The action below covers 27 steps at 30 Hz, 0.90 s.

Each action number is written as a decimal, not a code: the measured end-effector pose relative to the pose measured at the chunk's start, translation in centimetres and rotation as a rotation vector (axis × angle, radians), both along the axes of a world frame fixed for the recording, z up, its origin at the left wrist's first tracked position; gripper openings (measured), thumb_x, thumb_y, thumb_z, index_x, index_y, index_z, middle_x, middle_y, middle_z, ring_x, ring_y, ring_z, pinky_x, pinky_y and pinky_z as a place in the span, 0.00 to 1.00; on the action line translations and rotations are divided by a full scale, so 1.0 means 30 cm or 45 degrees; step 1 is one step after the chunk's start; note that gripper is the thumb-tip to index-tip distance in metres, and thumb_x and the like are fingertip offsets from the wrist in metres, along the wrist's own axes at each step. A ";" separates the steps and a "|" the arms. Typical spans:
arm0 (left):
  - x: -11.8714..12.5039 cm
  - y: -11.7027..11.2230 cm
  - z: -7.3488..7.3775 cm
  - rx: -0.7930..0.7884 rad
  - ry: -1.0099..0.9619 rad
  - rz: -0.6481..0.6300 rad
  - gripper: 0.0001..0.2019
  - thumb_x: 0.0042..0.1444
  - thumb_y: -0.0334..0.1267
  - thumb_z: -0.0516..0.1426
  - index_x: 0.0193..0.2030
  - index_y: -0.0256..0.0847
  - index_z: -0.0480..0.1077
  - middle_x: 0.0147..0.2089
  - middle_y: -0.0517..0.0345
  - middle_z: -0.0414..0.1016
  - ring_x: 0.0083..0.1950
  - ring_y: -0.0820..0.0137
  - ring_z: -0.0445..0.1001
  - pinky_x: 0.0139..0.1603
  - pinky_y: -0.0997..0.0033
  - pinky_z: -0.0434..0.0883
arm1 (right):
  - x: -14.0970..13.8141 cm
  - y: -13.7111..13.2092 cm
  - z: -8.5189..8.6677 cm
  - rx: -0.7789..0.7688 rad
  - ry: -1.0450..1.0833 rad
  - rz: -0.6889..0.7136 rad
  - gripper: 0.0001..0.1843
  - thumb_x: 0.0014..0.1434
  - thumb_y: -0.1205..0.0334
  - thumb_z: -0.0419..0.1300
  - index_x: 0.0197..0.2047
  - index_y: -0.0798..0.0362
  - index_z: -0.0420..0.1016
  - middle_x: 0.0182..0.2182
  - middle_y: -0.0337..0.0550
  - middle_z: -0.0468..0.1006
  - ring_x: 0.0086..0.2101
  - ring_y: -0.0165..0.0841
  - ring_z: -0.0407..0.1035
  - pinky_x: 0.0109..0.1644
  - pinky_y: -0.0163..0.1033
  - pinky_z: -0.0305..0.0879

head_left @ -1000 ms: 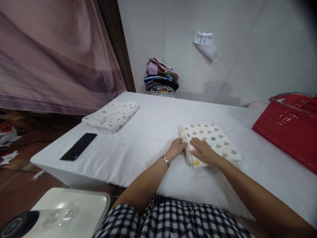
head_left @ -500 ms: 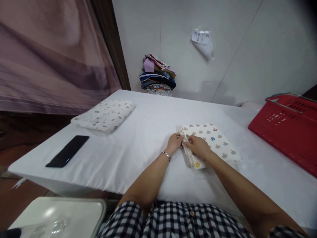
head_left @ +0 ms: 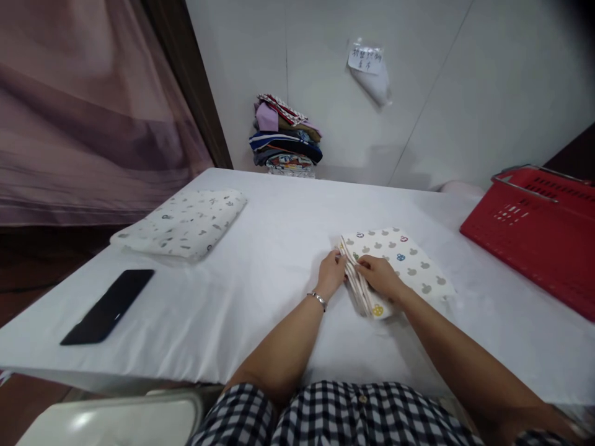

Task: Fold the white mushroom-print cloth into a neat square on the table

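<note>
Centre frame, on the white table: left hand and right hand, fingers curled nearly closed, both pinch the layered edge of one folded mouse-print cloth. That edge faces frame-left and runs near-to-far, slightly tilted. One black phone lies lower left, a second folded cloth beyond it, one red basket at right; upper centre, one clothes pile and one wall note, writing unreadable.

White panelled wall at back and right, thin seams between panels. Paper note taped high on it, handwriting too small to read. Mauve curtain fills left side. Dark wooden post between curtain and wall. Worktop under creased white sheet. Reddish-brown floor lower left. Pale plastic seat at bottom edge. Light even, shadows soft.
</note>
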<state>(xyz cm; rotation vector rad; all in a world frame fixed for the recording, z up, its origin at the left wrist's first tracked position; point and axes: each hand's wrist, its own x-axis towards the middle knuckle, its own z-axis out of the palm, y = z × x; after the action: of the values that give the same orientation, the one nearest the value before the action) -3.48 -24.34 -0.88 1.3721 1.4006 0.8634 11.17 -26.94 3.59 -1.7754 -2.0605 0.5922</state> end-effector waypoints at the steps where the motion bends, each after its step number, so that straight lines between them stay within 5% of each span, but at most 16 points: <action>1: 0.000 0.000 0.000 0.011 0.018 0.004 0.12 0.62 0.41 0.50 0.48 0.40 0.68 0.38 0.54 0.77 0.28 0.73 0.74 0.32 0.75 0.70 | -0.004 -0.006 0.001 0.024 0.005 -0.005 0.10 0.60 0.59 0.51 0.33 0.51 0.72 0.27 0.39 0.76 0.29 0.32 0.67 0.33 0.34 0.56; 8: 0.001 0.007 -0.011 0.089 0.126 0.026 0.11 0.61 0.39 0.50 0.46 0.41 0.69 0.41 0.53 0.77 0.43 0.66 0.75 0.46 0.68 0.68 | -0.070 -0.044 0.019 0.086 -0.192 -0.023 0.10 0.58 0.64 0.49 0.27 0.51 0.65 0.26 0.40 0.73 0.28 0.31 0.65 0.31 0.34 0.52; 16: -0.006 0.008 -0.005 0.196 0.147 0.053 0.13 0.62 0.38 0.47 0.44 0.41 0.71 0.46 0.51 0.76 0.48 0.65 0.73 0.50 0.68 0.66 | -0.098 -0.045 0.013 0.030 -0.375 -0.086 0.07 0.58 0.56 0.54 0.34 0.51 0.66 0.31 0.43 0.75 0.32 0.35 0.67 0.31 0.35 0.49; 27: -0.004 -0.001 0.004 -0.003 -0.027 -0.033 0.15 0.61 0.36 0.45 0.49 0.40 0.68 0.41 0.52 0.77 0.24 0.73 0.73 0.29 0.73 0.70 | -0.029 -0.019 -0.007 0.043 -0.002 -0.012 0.07 0.57 0.61 0.52 0.32 0.51 0.69 0.26 0.39 0.75 0.29 0.32 0.67 0.32 0.34 0.55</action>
<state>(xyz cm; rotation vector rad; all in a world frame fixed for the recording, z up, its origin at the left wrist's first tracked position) -3.61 -24.36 -0.77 1.3731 1.3640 0.8570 10.29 -27.50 3.38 -1.7659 -2.0501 0.5503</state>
